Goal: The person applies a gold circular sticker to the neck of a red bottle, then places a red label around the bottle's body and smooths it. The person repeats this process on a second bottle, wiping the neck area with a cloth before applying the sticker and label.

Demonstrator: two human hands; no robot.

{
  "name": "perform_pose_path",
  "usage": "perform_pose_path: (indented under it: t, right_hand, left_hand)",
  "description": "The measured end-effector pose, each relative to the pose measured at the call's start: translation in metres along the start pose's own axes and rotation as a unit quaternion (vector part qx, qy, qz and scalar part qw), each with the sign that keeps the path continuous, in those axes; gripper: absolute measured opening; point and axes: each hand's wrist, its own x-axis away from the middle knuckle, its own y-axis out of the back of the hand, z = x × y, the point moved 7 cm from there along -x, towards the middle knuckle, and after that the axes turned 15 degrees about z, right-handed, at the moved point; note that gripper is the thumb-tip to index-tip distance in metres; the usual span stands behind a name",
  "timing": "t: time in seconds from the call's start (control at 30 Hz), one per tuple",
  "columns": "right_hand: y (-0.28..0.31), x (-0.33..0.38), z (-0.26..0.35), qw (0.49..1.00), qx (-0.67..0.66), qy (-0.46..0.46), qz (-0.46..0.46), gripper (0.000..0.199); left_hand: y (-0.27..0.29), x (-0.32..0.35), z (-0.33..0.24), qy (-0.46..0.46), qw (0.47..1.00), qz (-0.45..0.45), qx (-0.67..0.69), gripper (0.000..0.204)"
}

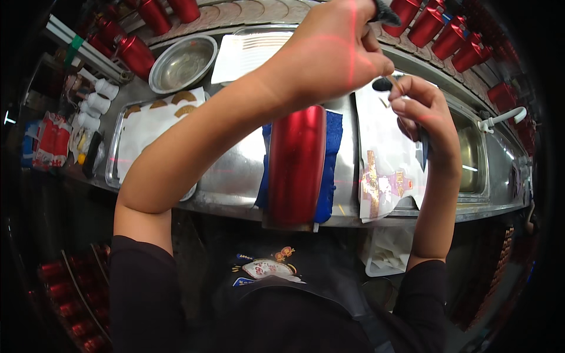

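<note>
My left hand (338, 50) reaches across to the right, its finger and thumb closed in a pinch. A thin brownish strip (396, 85) runs from its fingertips to my right hand (425, 112), whose fingers are also pinched. A dark cover (386, 13) sits on a left fingertip. A bluish pointed piece (424, 150) shows below my right palm; its kind is unclear. In front of me a shiny red metal cylinder (296, 165) lies on a blue cloth (332, 159). Under my right hand lies a white sheet (371, 132) with gold and pink decals (388, 185).
A metal bowl (182, 63) stands at the back left, near a tray with white paper (138, 141) and brown decals. Striped sheets (244, 56) lie behind my left forearm. A sink (472, 159) with a white tap (503, 120) is at right. Red canisters (425, 26) line the back.
</note>
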Motion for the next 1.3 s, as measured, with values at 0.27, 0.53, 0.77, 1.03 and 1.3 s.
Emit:
perform_pose_path:
  t: [0.27, 0.53, 0.77, 1.03, 1.3]
  right_hand:
    - [-0.100, 0.081, -0.070, 0.993, -0.078, -0.086, -0.027, 0.014]
    - [-0.161, 0.094, -0.083, 0.998, -0.009, -0.034, -0.058, 0.009]
    - [-0.167, 0.091, -0.082, 0.995, -0.048, 0.003, -0.088, 0.010]
    - [-0.169, 0.091, -0.082, 0.993, -0.027, -0.004, -0.111, 0.011]
    - [-0.170, 0.093, -0.082, 0.991, -0.060, -0.006, -0.123, 0.009]
  left_hand:
    - [-0.088, 0.166, 0.036, 0.038, 0.966, -0.237, 0.094, 0.044]
    - [-0.123, 0.245, 0.085, 0.091, 0.926, -0.321, 0.177, 0.019]
    - [-0.123, 0.236, 0.100, 0.048, 0.927, -0.322, 0.185, 0.029]
    - [-0.111, 0.246, 0.118, 0.074, 0.942, -0.307, 0.118, 0.045]
    - [-0.128, 0.218, 0.116, -0.029, 0.940, -0.197, 0.279, 0.067]
